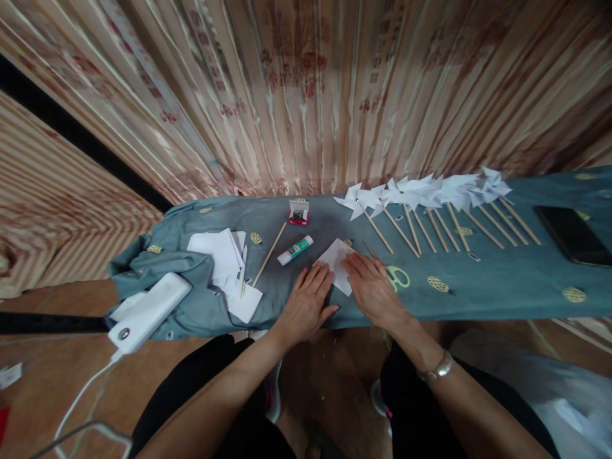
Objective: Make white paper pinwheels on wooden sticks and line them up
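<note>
A square of white paper (pixel 340 271) lies turned cornerwise on the cloth before me. My left hand (pixel 307 298) rests flat at its left edge, fingers stretched out. On the paper's right side lies my right hand (pixel 373 287), its extended fingers pressing on the sheet and covering that edge. Beside the right hand are scissors with green handles (pixel 400 278), partly hidden by it. A glue stick (pixel 295 250) lies just beyond my left hand. Left of it is a bare wooden stick (pixel 269 255), and behind stands an open red box (pixel 299 217) with small dark items inside.
White paper pinwheels (pixel 425 191) on wooden sticks line the back right. A dark phone (pixel 574 234) lies at far right. Stacked white paper (pixel 217 250), a slim white pen-like tool (pixel 243 271) and a cabled white power bank (pixel 153 313) lie left. A curtain (pixel 306 95) hangs behind.
</note>
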